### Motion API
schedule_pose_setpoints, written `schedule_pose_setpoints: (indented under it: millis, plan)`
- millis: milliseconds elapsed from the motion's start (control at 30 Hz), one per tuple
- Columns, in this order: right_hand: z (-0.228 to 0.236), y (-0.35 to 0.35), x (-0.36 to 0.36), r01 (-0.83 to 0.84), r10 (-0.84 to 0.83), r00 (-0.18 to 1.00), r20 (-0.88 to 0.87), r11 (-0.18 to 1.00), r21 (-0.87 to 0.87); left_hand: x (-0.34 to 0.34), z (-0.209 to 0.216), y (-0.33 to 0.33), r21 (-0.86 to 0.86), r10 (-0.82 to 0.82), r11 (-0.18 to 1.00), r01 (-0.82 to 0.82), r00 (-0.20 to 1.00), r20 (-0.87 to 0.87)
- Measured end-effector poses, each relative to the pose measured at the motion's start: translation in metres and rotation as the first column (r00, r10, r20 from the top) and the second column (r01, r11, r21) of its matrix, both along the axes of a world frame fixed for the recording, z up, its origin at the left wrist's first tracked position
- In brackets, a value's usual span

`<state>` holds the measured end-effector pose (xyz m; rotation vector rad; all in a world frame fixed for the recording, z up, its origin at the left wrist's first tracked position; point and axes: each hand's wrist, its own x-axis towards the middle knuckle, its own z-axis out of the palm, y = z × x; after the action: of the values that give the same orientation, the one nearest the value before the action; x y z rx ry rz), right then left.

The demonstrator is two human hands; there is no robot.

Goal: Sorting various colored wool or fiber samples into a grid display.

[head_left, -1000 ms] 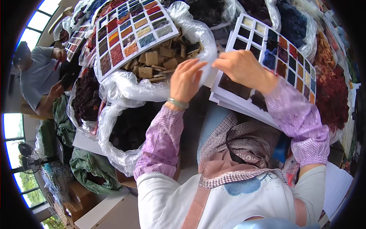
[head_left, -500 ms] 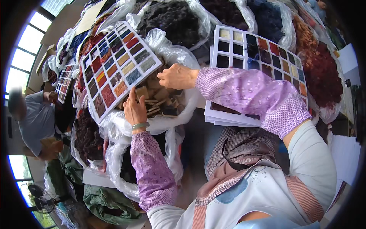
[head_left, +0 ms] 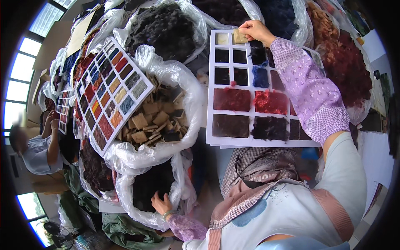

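With thumb and fingertips, my right hand (head_left: 257, 33) pinches a yellowish-tan square swatch (head_left: 239, 36) at the top row of the white sample board (head_left: 210, 104) in front of me. A cream swatch (head_left: 222, 38) fills the cell to its left. Dark, blue, red and brown fibre swatches sit in other cells, some hidden by my sleeve. Down at the left, my left hand (head_left: 161, 205) is open, fingers spread, at the edge of a plastic-lined bag of black material (head_left: 153, 185). I cannot tell whether it touches the material.
A bag of loose tan squares (head_left: 152, 118) stands left of the board. A second sample board (head_left: 111, 93) leans on it. Bags of dark fluff (head_left: 162, 31) and rust-red fluff (head_left: 348, 71) line the back. A person (head_left: 39, 152) works at far left beside another board (head_left: 63, 111).
My right hand has moved from the bag of tan squares up to the front board, with a swatch in it. My left hand has left the leaning board and dropped toward the black bag.
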<state>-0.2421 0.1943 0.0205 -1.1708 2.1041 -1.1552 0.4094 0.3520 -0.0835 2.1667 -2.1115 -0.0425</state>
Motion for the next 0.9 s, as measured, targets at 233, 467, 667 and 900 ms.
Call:
schedule_pose_setpoints:
  millis: [233,467,667,900]
  plan:
    - [-0.007,0.004,0.006,-0.142,0.122,0.946,-0.302,0.989,-0.048,-0.02,0.023,-0.003,-0.033,0.083,0.995,-0.092,0.973,-0.216]
    - [-0.008,0.011,0.003,-0.295,0.248,0.69,-0.68,0.954,0.049,-0.007,0.014,-0.005,0.021,0.147,0.989,-0.147,0.954,-0.261]
    - [0.005,0.015,-0.004,-0.369,0.356,0.711,-0.606,0.923,0.108,-0.024,0.024,-0.017,0.089,0.217,0.975,-0.205,0.961,-0.17]
    - [0.016,0.032,-0.021,-0.412,0.394,0.822,-0.41,0.91,0.049,-0.019,0.027,-0.019,-0.022,0.051,0.998,-0.056,0.985,-0.164]
